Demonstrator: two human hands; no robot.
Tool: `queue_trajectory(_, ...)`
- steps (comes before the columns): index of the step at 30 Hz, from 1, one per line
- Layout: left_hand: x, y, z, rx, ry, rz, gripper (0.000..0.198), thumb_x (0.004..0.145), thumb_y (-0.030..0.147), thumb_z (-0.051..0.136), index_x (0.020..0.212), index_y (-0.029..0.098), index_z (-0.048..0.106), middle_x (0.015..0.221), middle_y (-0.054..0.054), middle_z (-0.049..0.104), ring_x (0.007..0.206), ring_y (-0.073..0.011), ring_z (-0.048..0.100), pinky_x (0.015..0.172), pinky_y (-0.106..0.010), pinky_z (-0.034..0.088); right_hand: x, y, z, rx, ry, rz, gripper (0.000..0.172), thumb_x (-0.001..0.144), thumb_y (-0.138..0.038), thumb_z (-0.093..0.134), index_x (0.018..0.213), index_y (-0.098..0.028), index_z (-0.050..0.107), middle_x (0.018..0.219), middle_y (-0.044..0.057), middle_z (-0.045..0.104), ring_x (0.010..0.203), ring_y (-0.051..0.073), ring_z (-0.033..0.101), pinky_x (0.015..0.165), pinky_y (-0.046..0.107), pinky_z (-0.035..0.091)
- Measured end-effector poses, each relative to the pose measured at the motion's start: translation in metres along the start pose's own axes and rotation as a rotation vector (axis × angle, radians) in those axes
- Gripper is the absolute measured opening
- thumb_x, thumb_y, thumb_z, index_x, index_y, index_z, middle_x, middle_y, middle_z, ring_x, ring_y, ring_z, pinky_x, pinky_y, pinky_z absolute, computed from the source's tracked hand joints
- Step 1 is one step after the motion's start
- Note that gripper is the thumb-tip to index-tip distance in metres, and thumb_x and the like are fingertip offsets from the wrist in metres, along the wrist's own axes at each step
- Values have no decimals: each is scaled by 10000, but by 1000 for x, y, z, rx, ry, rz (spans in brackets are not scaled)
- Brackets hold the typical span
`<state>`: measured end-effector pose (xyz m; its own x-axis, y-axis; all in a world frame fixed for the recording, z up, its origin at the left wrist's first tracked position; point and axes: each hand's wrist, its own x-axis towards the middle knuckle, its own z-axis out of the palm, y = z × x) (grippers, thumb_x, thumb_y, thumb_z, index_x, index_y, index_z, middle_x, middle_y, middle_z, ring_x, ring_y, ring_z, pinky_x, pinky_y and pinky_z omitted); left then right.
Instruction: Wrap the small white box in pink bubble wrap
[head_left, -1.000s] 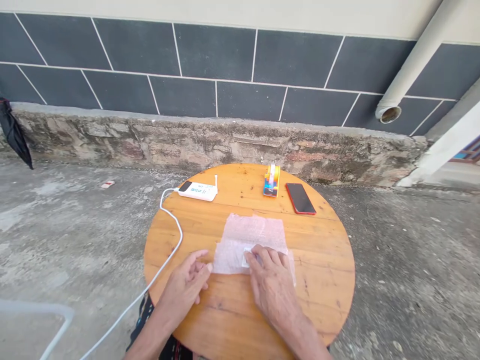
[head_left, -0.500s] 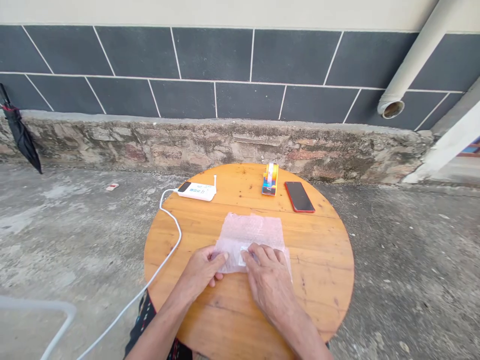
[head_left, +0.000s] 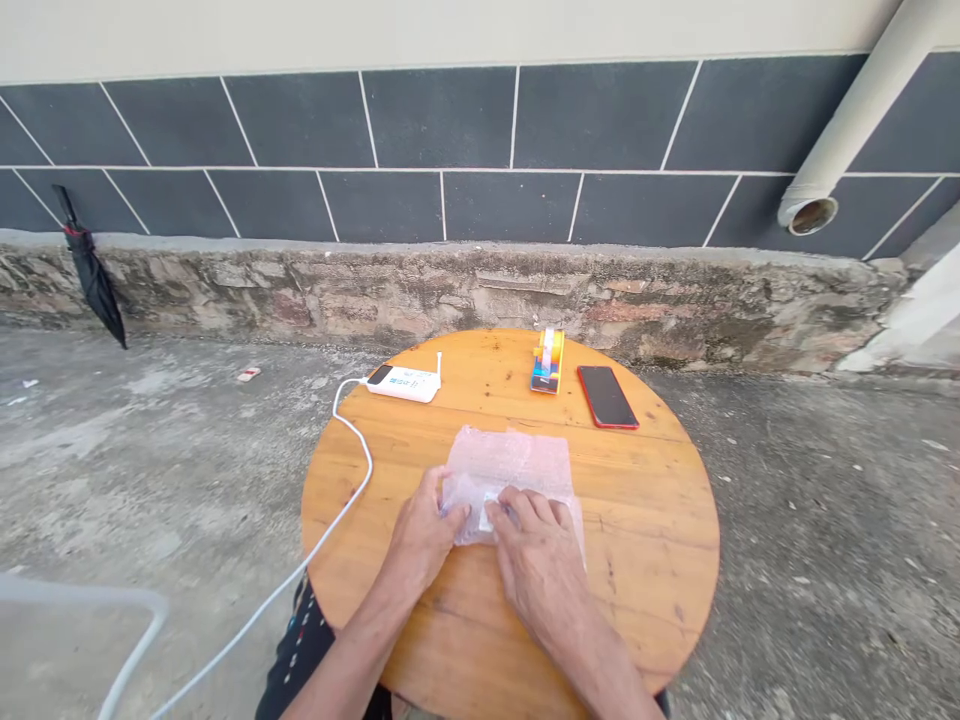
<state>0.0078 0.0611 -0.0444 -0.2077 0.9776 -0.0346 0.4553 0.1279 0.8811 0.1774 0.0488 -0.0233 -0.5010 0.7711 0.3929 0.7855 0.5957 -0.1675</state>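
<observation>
A pinkish sheet of bubble wrap [head_left: 517, 458] lies on the round wooden table [head_left: 637, 520], its near part folded over. My left hand [head_left: 427, 522] pinches the left side of the fold between thumb and fingers. At the near edge, my right hand [head_left: 536, 540] presses down with bent fingertips. Beside those fingertips a small whitish piece [head_left: 487, 512] shows; what it is I cannot make out. The right palm hides part of the wrap.
At the table's back stand a white device with a short antenna [head_left: 405, 384], a yellow and blue tape dispenser [head_left: 548, 362] and a red-edged phone [head_left: 607, 397]. A white cable [head_left: 315, 550] runs down the left. A black umbrella [head_left: 96, 275] leans on the wall.
My left hand has turned and its fingers have moved up along the wrap's left side, bringing the left edge inward. My right hand stays in place. The view has shifted slightly left.
</observation>
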Motion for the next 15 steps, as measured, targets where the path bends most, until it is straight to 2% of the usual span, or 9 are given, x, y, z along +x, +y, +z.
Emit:
queue_trajectory(2,-1,2,0,67,38,16,656,751,266,571,1359,192,335,742,15,629,568,-136,577,514,-217,417,0,0,0,-9,-1,-4,293,843,-56,472,1082,-198,564,1118,72,565,956,232,471,776,387,301)
queue_trajectory(5,-3,6,-2,138,91,-19,786,751,322,596,1423,124,241,702,9,605,560,-150,576,516,-235,419,0,-1,0,-17,1,1,284,846,-61,468,1076,-198,562,1125,69,563,958,233,473,775,391,301)
queue_trajectory(9,-13,13,-11,-89,12,-151,882,773,469,569,1432,64,146,532,72,521,396,-123,498,382,-205,357,0,0,-1,-25,0,-10,285,833,-65,488,1077,-195,560,1116,66,563,948,232,475,768,388,304)
queue_trajectory(10,-15,14,-13,-148,-25,-180,869,764,492,569,1415,59,188,497,85,500,359,-113,469,355,-196,339,0,0,-1,-27,0,-14,293,827,-63,496,1082,-193,558,1112,67,564,946,231,475,766,386,306)
queue_trajectory(12,-19,16,-17,-200,-99,-208,722,732,507,582,1281,70,413,446,93,468,329,-97,430,332,-183,325,1,0,-1,-29,6,-14,298,824,-59,501,1084,-191,558,1106,69,565,946,229,475,765,382,308)
queue_trajectory(14,-20,16,-17,-185,-153,-203,485,719,505,570,989,104,591,417,85,443,327,-88,413,325,-177,321,1,-1,-2,-32,7,-9,288,830,-62,498,1080,-193,559,1104,69,565,945,229,475,763,379,308)
queue_trajectory(15,-20,15,-15,-169,-166,-197,404,721,499,557,858,122,606,408,81,432,327,-85,405,321,-177,317,1,-1,-2,-32,6,-6,282,832,-63,497,1072,-196,560,1101,67,567,944,229,475,763,378,308)
